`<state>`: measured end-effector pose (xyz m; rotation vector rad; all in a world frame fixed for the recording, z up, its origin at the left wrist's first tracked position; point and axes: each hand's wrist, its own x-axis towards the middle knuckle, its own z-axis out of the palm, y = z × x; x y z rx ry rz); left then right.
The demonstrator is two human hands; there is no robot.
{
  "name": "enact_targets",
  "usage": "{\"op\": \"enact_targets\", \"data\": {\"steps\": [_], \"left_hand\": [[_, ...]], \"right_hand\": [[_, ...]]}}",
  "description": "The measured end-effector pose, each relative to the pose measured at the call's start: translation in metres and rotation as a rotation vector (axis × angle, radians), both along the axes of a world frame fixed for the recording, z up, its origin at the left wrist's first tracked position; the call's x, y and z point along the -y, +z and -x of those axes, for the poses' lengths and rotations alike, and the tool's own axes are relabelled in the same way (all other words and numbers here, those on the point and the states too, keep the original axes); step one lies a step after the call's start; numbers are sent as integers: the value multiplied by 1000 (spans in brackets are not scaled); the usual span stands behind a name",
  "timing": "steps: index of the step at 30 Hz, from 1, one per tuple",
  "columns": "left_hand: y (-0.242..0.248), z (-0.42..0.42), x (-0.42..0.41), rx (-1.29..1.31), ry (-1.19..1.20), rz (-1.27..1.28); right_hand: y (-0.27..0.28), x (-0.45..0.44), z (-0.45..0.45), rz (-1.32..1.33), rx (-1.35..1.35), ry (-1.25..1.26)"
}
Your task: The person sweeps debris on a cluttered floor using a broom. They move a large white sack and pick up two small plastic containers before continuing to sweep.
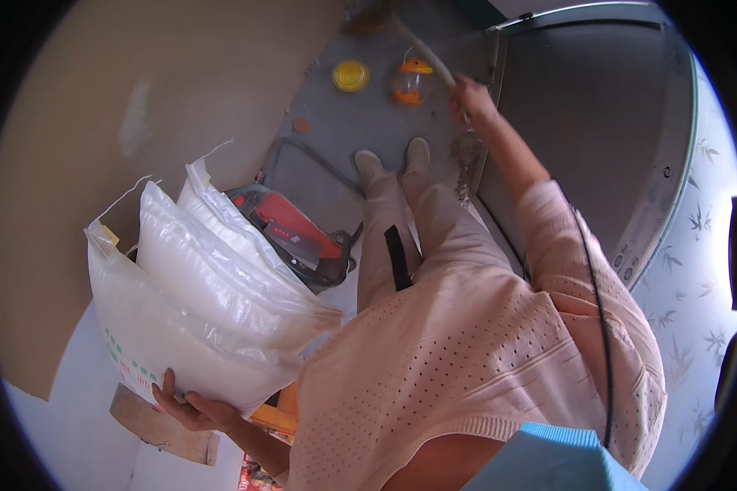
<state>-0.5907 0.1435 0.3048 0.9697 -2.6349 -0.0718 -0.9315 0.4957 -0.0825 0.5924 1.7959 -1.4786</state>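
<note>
My right hand [471,101], slightly blurred, grips the pale handle of a broom [427,52]. The broom's brown head is blurred at the top edge, near the floor. With its fingers spread, my left hand [193,408] rests against the lower side of the nearest white woven plastic sack [178,325]. Two more full white sacks [221,276] lean beside it. On the grey floor, between the broom and my feet, are a round yellow object [350,75] and a clear container with an orange duck-like top [413,81].
A red and black machine or case [295,227] with a grey tubular frame stands between the sacks and my legs. A large grey panel [589,123] rises at the right. A small flat brown disc [301,126] lies near the left wall. A curved wooden piece [163,426] is below the sacks.
</note>
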Motion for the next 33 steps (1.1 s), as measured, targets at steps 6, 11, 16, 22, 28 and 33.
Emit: {"op": "enact_targets", "data": {"steps": [6, 11, 16, 22, 28, 33], "left_hand": [[3, 15, 19, -1, 43, -10], [8, 43, 47, 91, 45, -42], [-1, 203, 73, 605, -539, 57], [-240, 398, 71, 894, -890, -283], [-575, 393, -8, 981, -664, -552], [-726, 336, -92, 723, -475, -780]], "right_hand": [[-58, -28, 41, -37, 158, -121], [-45, -62, -44, -95, 152, -111], [-40, -50, -71, 186, 388, -359], [-78, -23, -111, 166, 384, -133], [-111, -3, -175, 71, 441, -207], [-146, -8, -211, 40, 460, -174]]}}
